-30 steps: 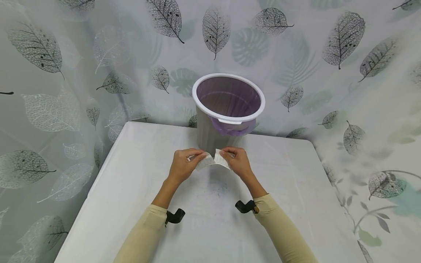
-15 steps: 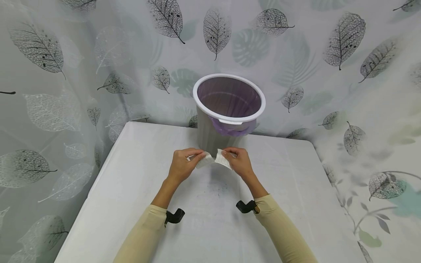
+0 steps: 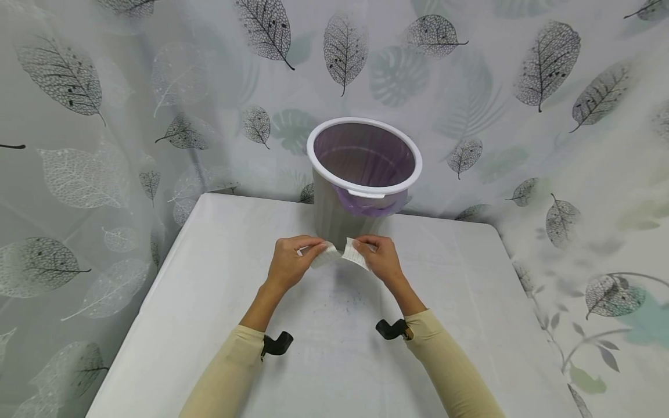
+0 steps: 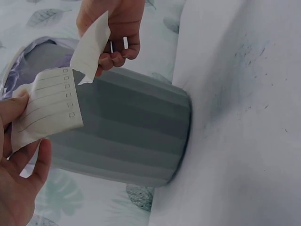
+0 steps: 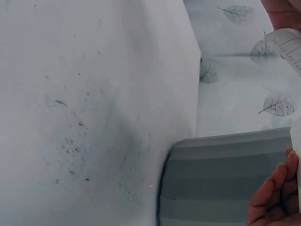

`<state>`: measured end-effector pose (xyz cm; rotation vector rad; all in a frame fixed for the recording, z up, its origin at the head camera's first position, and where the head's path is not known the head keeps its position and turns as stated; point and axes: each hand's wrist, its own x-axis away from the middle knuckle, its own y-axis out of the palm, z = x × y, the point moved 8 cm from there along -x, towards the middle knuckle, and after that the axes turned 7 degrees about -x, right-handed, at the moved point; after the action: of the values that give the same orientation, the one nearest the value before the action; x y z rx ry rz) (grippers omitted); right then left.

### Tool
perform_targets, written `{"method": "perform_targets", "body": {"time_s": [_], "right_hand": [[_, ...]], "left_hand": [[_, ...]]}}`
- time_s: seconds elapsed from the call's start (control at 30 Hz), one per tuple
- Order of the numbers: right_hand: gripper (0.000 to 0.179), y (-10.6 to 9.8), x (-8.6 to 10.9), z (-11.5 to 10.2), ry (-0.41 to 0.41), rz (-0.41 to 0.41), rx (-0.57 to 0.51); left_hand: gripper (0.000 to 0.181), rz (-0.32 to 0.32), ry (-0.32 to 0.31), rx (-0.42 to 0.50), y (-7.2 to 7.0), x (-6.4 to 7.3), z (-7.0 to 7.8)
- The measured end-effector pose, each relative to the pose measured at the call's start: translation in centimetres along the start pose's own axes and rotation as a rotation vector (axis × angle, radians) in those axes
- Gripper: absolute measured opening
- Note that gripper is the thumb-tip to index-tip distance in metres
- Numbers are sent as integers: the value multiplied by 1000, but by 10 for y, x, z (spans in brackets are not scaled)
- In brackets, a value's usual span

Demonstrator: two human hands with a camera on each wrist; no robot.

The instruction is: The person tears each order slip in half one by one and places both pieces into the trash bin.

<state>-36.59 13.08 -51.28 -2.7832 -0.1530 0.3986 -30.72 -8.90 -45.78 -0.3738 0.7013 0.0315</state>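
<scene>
My left hand (image 3: 290,262) pinches a piece of white paper (image 4: 49,106) with ruled lines and a column of small printed boxes along its edge. My right hand (image 3: 383,259) pinches another white paper piece (image 4: 91,47) between thumb and fingers. A torn gap parts the two pieces. They come very close at one corner in the left wrist view; whether they still join there I cannot tell. Both hands are above the table, just in front of a grey bin (image 3: 340,217) with a white rim and a purple liner. The right wrist view shows only parts of the hands and paper.
The bin stands at the back of a white-covered table (image 3: 444,278), which bears small bluish specks (image 5: 70,150). Leaf-patterned curtains (image 3: 460,75) hang behind and at both sides. Black wrist cameras (image 3: 278,343) are strapped to both wrists.
My right hand has shifted slightly right with its paper piece, and the gap between the two pieces has widened a little. The left hand has stayed almost still.
</scene>
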Motion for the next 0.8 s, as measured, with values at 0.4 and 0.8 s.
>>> {"method": "perform_targets", "body": {"time_s": [0.4, 0.8], "right_hand": [[11, -6, 3, -18, -57, 16, -7], [6, -25, -2, -138, -307, 48, -97]], "left_hand": [[8, 31, 23, -2, -13, -9, -2], [9, 97, 135, -73, -43, -66, 37]]}}
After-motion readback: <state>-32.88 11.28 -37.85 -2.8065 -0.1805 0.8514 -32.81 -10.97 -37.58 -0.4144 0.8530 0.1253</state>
